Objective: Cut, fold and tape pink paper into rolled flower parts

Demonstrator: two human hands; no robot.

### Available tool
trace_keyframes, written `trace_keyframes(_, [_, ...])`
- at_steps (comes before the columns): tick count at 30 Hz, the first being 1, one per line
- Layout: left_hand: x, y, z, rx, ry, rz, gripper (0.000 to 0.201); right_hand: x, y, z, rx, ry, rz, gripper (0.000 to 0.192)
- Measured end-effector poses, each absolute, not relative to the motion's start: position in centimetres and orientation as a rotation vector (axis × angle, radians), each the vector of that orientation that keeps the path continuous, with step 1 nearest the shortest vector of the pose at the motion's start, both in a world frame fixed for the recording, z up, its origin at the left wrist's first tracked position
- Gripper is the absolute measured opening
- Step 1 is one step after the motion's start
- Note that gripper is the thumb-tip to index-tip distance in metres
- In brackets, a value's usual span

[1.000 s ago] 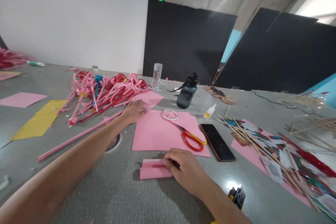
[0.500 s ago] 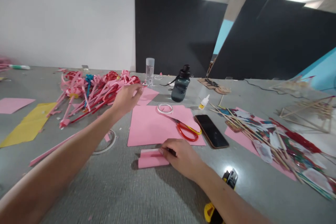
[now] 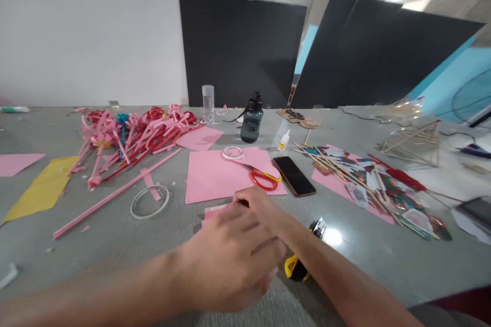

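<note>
My right hand rests on the table, its fingers closed on a small curled piece of pink paper. Crossing in front of it, my left hand is slightly blurred, with curled fingers. Its fingertips are hidden, so whatever they may hold does not show. Most of the pink piece is covered by the hands. Just beyond lies a flat pink sheet, bearing red-and-yellow-handled scissors and a white tape roll. A yellow-and-black utility knife lies beside my right forearm.
A larger tape roll and a long pink strip lie left. Behind them is a heap of pink and red paper strips. A phone, glue bottle, dark water bottle and thin sticks stand or lie right of centre.
My left hand has come back from beside the paper-strip heap to in front of my right hand. The right hand stays at the pink piece. The view has shifted right.
</note>
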State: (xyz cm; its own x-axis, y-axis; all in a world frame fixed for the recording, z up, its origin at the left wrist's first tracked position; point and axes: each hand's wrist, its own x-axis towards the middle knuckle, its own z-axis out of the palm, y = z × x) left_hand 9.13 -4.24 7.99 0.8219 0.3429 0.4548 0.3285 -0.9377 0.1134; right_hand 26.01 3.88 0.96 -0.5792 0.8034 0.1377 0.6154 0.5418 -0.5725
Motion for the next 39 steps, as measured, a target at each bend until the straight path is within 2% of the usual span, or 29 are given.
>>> trace_keyframes(3, [8.2, -5.6, 3.5, 3.087, 0.629, 0.529, 0.031, 25.9, 3.7, 1.3, -1.18, -2.413, 0.696, 0.02])
trace_keyframes(6, [7.1, -5.5, 1.4, 3.087, 0.667, 0.512, 0.038, 25.7, 3.5, 1.6, -1.185, -2.485, 0.722, 0.018])
trace_keyframes(14, [6.7, -5.1, 0.8, 2.883, 0.814, 0.515, 0.041, 25.5, 3.4, 2.7, -1.125, -2.586, 0.745, 0.017])
trace_keyframes(20, [6.5, -4.9, 0.2, 2.775, 0.868, 0.482, 0.038, 25.8, 3.4, 2.3, -1.145, -2.544, 0.744, 0.039])
trace_keyframes(32, [6.4, -4.5, 0.0, 2.71, 0.829, 0.488, 0.034, 25.6, 3.1, 2.7, -1.351, -2.508, 0.733, 0.054])
trace_keyframes(34, [6.4, -4.4, 0.0, 2.706, 0.823, 0.479, 0.033, 25.6, 3.2, 2.8, -1.342, -2.49, 0.77, 0.048])
trace_keyframes(37, [6.4, -4.3, -0.1, 2.723, 0.804, 0.477, 0.034, 25.6, 3.5, 2.7, -1.281, -2.47, 0.807, 0.027])
trace_keyframes(39, [6.4, -4.3, -0.2, 2.733, 0.795, 0.489, 0.034, 25.6, 3.6, 2.6, -1.268, -2.445, 0.83, 0.022])
